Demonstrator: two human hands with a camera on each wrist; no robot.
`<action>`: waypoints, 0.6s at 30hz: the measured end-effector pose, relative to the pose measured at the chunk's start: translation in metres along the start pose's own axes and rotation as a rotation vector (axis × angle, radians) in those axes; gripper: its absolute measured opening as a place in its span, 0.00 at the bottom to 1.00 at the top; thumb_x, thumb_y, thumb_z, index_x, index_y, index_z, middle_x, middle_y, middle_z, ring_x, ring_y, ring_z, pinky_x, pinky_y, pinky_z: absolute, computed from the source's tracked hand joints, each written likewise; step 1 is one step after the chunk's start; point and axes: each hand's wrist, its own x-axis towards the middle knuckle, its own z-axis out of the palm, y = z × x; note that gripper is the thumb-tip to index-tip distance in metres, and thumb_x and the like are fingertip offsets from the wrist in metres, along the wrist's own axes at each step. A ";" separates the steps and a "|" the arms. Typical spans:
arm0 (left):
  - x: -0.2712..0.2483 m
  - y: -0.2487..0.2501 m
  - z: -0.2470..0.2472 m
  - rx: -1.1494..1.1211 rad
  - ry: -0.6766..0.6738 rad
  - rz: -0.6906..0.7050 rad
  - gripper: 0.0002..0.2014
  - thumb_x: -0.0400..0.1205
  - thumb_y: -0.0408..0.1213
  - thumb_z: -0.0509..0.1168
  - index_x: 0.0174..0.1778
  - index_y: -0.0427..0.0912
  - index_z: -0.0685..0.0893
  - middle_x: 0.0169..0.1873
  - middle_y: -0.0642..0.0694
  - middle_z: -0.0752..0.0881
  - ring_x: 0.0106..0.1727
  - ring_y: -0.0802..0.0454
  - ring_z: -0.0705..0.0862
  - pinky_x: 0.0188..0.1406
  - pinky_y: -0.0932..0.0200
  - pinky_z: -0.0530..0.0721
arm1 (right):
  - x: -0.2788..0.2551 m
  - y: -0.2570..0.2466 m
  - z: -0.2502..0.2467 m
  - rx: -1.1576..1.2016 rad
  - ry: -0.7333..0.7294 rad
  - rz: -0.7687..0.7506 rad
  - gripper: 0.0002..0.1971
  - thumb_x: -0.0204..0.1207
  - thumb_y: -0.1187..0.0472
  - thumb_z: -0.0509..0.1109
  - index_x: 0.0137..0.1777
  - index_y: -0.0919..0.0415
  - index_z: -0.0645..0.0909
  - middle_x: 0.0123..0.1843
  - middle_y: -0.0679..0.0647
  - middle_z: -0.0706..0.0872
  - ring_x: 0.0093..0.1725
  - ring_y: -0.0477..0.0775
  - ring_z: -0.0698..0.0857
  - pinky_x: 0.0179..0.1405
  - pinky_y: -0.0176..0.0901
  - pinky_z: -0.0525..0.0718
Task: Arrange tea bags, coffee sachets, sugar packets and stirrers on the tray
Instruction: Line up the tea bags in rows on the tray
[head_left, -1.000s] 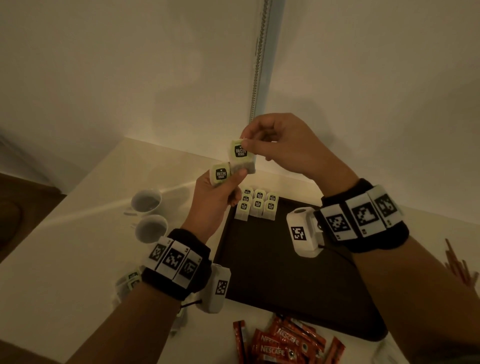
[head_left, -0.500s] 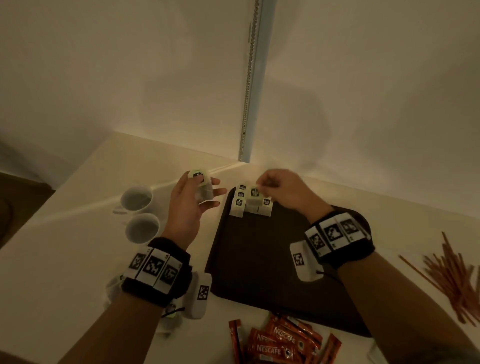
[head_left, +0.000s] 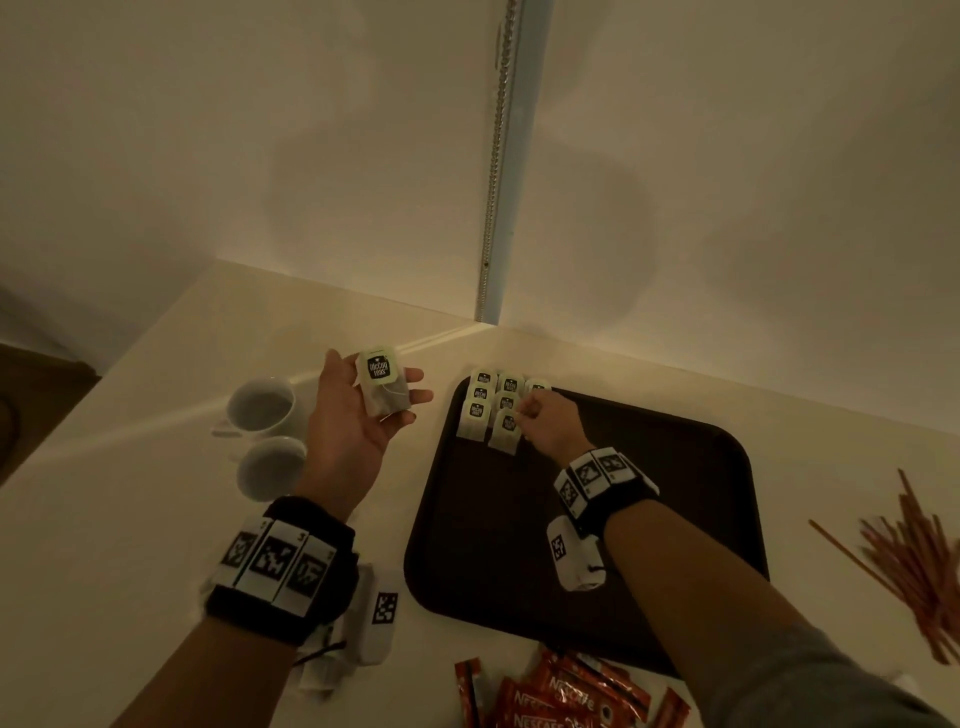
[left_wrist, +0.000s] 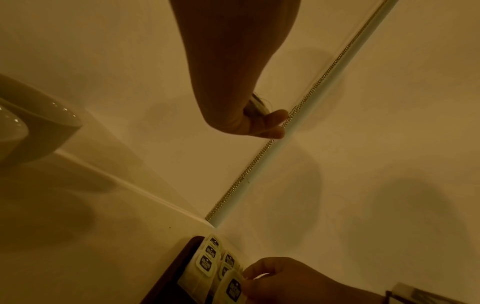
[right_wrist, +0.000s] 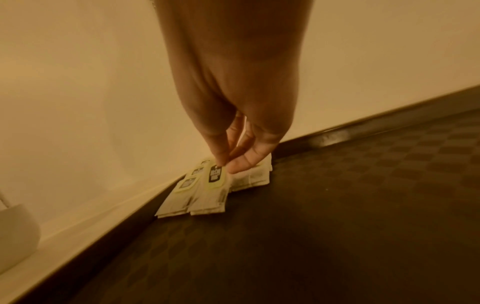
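Observation:
My left hand (head_left: 379, 376) is held palm up over the table, left of the tray, with a white tea bag (head_left: 388, 402) lying across its straight fingers. The dark brown tray (head_left: 623, 545) carries several tea bags (head_left: 483, 395) in rows at its far left corner. My right hand (head_left: 522, 415) reaches down to that corner. Its thumb and forefinger pinch the tag of the nearest tea bag (right_wrist: 215, 176), which lies on the tray (right_wrist: 337, 226) beside the others. In the left wrist view the right hand (left_wrist: 259, 275) shows on that tea bag (left_wrist: 233, 288).
Two white cups (head_left: 262, 405) (head_left: 270, 465) stand left of my left hand. Red coffee sachets (head_left: 566, 696) lie at the near edge below the tray. A heap of brown stirrers (head_left: 914, 561) lies to the right. Walls meet just behind the tray.
My right hand came down from in front of the wall with a tea bag and laid it in the rows on the tray. My left hand lowered and turned palm up with its tea bag.

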 end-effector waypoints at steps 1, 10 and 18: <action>0.000 0.001 -0.001 -0.004 -0.007 0.002 0.26 0.88 0.56 0.40 0.56 0.42 0.77 0.38 0.41 0.89 0.37 0.46 0.88 0.25 0.64 0.81 | 0.003 -0.001 0.001 -0.003 0.003 -0.002 0.06 0.76 0.66 0.71 0.51 0.68 0.82 0.52 0.60 0.86 0.48 0.50 0.82 0.53 0.44 0.84; 0.003 0.001 -0.003 0.017 -0.013 -0.007 0.30 0.86 0.60 0.37 0.56 0.44 0.78 0.40 0.40 0.89 0.37 0.45 0.88 0.25 0.65 0.81 | 0.018 -0.001 0.010 -0.030 0.004 0.025 0.04 0.75 0.67 0.71 0.48 0.65 0.82 0.53 0.59 0.86 0.52 0.52 0.84 0.44 0.35 0.80; 0.002 -0.001 0.009 0.105 -0.099 0.011 0.21 0.88 0.53 0.44 0.52 0.42 0.77 0.37 0.39 0.88 0.34 0.44 0.88 0.25 0.61 0.81 | -0.018 -0.084 -0.031 0.268 0.004 -0.322 0.11 0.78 0.52 0.69 0.52 0.58 0.83 0.46 0.45 0.83 0.43 0.41 0.80 0.38 0.21 0.76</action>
